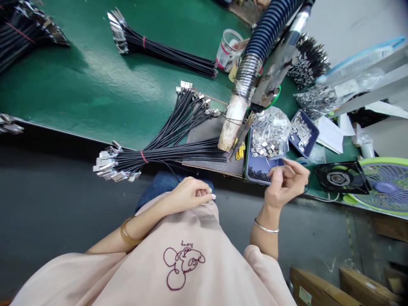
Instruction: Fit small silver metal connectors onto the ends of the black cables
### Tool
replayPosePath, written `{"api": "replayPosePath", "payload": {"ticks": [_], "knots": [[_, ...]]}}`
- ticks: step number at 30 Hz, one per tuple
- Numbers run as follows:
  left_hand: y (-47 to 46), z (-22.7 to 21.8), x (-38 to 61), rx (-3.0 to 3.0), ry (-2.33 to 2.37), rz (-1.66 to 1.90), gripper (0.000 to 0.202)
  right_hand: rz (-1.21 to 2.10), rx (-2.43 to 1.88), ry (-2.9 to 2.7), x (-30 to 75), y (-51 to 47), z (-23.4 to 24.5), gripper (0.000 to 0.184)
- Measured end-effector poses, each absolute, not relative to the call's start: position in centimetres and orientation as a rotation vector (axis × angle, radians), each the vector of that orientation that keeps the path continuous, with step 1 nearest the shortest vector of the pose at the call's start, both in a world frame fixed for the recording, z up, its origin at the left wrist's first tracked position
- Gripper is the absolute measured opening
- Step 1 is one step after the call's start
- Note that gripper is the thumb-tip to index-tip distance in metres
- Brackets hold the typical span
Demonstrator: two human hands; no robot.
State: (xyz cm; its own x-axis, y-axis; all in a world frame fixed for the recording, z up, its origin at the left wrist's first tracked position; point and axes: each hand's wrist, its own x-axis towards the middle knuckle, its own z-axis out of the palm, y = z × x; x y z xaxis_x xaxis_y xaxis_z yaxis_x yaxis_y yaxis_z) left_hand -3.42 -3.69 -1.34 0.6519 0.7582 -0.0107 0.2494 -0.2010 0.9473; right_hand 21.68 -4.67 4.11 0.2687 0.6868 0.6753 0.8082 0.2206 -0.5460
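My left hand is closed in front of my lap, its fingers curled in and the thumb beside them. What it holds, if anything, is hidden. My right hand is at the front edge of a blue tray, thumb and fingertips bent together. Anything between those tips is too small to tell. Small black pieces lie in the tray near the right fingertips, and behind them is a clear bag of small metal connectors. Left of the tray, a tied bundle of black cables with metal plugs lies along the bench edge.
A ribbed exhaust hose with a white nozzle hangs over the bench. Loose cables fan out behind the tied bundle. Yellow-handled cutters lie beside the tray. A black fan and a green-rimmed fan stand right.
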Motion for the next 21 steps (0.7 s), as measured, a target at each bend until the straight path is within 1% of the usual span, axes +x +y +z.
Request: {"api": "replayPosePath", "payload": {"ticks": [3,5,6,8,9,11,13,16,19,21], "knots": [[-3.1,-0.9,-2.9,1.718,0.796,0.813,0.013,0.176,-1.627,-1.482,22.6,-5.9,5.4,0.029],[-2.2,-0.6,-2.5,1.793,0.807,1.012,0.012,0.352,-1.781,-1.552,23.4,-6.1,5.5,0.023],[-1.7,-0.5,-2.2,1.88,0.826,1.096,0.013,0.368,-1.843,-1.58,23.9,-6.0,5.3,0.02],[-0.5,-0.2,-1.7,2.138,0.89,1.173,0.017,0.265,-1.935,-1.628,24.7,-5.3,4.4,0.019],[0.1,-0.2,-1.4,2.271,0.939,1.148,0.02,0.184,-1.96,-1.655,25.1,-4.7,3.9,0.019],[1.2,-0.1,-0.8,2.506,1.041,1.002,0.021,0.077,-1.959,-1.733,25.6,-3.3,2.7,0.016],[1.8,-0.3,-0.3,2.632,1.113,0.864,0.023,0.045,-1.913,-1.836,25.9,-1.9,1.8,0.012],[1.9,-0.8,-0.1,2.61,1.127,0.873,0.023,0.026,-1.897,-1.964,26.2,-0.5,1.3,0.01],[1.4,-1.1,-0.3,2.443,1.047,1.044,0.016,0.012,-1.974,-1.995,26.5,-0.3,1.7,0.01],[0.9,-1.1,-0.5,2.351,1.0,1.146,0.013,0.073,-2.016,-1.969,26.9,-0.8,2.3,0.01]]}}
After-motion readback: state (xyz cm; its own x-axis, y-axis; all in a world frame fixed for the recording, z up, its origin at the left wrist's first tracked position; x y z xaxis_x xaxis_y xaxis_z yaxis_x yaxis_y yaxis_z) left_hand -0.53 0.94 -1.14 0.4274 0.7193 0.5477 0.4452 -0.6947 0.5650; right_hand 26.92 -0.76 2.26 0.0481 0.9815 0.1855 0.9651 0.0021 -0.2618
